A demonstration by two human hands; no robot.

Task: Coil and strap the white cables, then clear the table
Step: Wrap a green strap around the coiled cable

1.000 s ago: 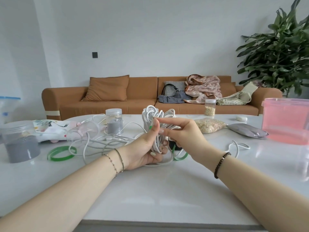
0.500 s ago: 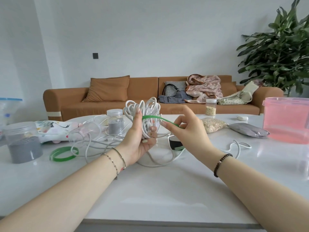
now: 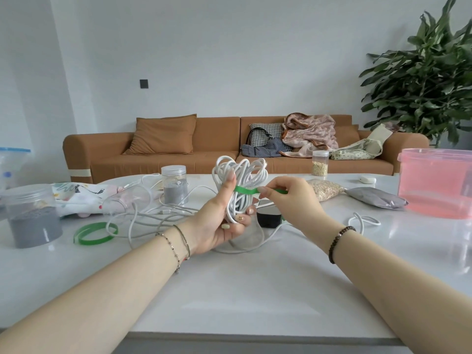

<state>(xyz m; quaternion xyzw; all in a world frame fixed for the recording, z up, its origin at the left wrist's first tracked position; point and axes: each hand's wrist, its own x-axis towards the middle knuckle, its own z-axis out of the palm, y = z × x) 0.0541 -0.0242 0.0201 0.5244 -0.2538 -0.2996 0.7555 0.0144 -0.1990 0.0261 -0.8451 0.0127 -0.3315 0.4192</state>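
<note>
One bundle of white cable (image 3: 241, 172) is coiled and stands upright in our left hand (image 3: 217, 223), fingers curled round its lower half, just above the tabletop (image 3: 229, 290). Our right hand (image 3: 288, 198) pinches a green strap (image 3: 246, 190) laid across the bundle's front, w/ a left fingertip on its other end. So we're mid-strapping, we reckon. Next: pull the strap round the back & fasten it snug. Loose cables (image 3: 153, 213) lie on the tabletop to the left, not yet coiled.

Home living room: sofa (image 3: 178, 159), houseplant (image 3: 424, 80).
</note>
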